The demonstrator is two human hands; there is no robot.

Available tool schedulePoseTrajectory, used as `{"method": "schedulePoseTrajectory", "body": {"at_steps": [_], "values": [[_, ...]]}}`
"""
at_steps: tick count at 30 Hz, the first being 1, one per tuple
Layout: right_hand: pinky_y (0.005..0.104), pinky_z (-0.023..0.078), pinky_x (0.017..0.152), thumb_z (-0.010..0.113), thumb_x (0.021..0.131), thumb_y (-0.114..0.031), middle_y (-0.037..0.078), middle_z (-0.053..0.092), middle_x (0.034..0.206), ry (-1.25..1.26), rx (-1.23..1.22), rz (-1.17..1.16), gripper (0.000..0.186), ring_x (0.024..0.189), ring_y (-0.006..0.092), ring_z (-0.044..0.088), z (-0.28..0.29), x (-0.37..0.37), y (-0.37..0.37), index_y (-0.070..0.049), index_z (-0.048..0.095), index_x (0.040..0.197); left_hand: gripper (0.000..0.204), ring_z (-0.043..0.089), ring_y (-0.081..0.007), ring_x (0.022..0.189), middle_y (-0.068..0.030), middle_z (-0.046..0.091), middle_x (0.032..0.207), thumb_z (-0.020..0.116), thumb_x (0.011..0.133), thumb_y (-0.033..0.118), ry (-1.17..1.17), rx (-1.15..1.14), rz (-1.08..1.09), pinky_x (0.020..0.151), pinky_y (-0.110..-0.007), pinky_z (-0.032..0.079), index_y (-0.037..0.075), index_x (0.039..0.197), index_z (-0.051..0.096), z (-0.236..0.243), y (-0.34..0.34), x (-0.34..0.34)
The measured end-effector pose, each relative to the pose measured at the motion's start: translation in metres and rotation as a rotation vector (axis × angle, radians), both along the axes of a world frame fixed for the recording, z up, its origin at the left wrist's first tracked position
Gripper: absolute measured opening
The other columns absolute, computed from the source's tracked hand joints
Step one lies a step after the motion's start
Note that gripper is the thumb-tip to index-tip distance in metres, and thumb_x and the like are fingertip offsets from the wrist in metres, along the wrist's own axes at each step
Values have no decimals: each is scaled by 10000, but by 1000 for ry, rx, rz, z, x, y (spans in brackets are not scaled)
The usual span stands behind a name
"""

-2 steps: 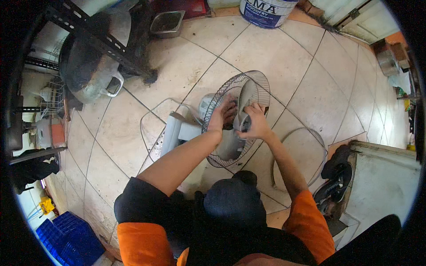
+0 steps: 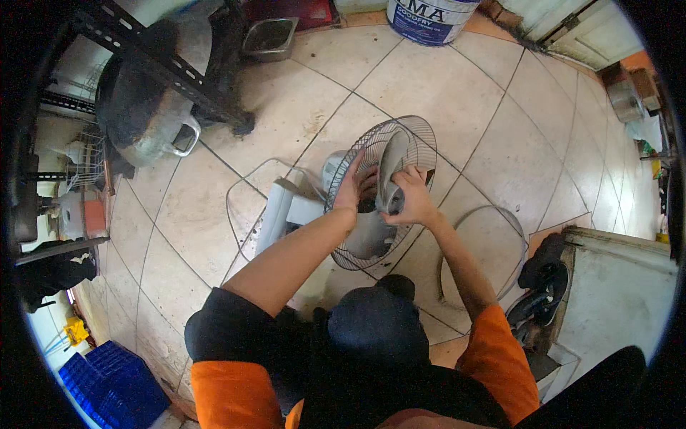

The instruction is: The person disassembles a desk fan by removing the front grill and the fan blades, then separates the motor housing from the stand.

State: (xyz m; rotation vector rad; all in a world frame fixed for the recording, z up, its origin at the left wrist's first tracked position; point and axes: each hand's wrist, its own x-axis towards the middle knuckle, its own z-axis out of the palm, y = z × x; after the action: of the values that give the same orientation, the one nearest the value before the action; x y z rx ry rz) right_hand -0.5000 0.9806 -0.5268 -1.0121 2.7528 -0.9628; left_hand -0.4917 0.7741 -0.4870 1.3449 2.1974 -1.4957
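Observation:
A fan with an oval-looking wire guard (image 2: 421, 136) and grey blades (image 2: 393, 146) is on the floor in front of me, tilted, beside its white plastic stand (image 2: 277, 211). My left hand (image 2: 350, 189) grips the guard on its left side, thumb pointing up and fingers curled near the dark hub, partly hidden by the wires. My right hand (image 2: 414, 196) is closed on the grey blade near the hub, inside the guard. A thin loose ring (image 2: 516, 219) lies on the floor to the right, under my right forearm.
Pots (image 2: 136, 121) and a black metal rack (image 2: 164, 71) stand at the upper left, near a steel tray (image 2: 268, 39). A white bucket (image 2: 429, 21) is at the top. Blue crates (image 2: 107, 386) sit lower left. A pale cabinet (image 2: 614, 300) with black footwear beside it is at right.
My left hand has shifted slightly, its thumb now higher along the guard. The fan guard and blade have moved very slightly; my right hand keeps its grip on the blade.

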Motion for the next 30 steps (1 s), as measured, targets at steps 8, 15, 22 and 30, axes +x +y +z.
{"method": "schedulePoseTrajectory", "body": {"at_steps": [8,15,22,30], "values": [[483,281,1008,824,472,-482,122,592,1033,150,196,152,819,1102,298,480,6,15,-6,-7,569,1089,673,67,-285,1479,-44,161,1598,298,955,465,-156,43,129,1190,-512,-58,131,1529,190,32,0,-1],[501,299,973,812,511,-511,87,587,1071,233,277,239,777,1091,255,485,24,25,-10,-43,570,1082,784,-13,-273,1483,7,68,1614,303,919,576,163,-152,38,1159,-551,-116,151,1546,101,17,-1,20],[515,273,1014,835,540,-457,85,532,1141,408,274,-69,839,1094,278,474,36,52,9,-72,520,1216,744,-5,-251,1485,18,55,1615,305,943,534,202,-27,67,1165,-565,-69,159,1548,87,-26,11,23],[495,442,920,849,642,-279,232,468,1270,-267,-96,-407,1128,1049,394,539,29,72,1,-123,141,1507,646,269,-255,1410,-56,330,1520,306,986,517,1677,-2124,-486,1160,-485,177,121,1495,288,-150,26,26]]}}
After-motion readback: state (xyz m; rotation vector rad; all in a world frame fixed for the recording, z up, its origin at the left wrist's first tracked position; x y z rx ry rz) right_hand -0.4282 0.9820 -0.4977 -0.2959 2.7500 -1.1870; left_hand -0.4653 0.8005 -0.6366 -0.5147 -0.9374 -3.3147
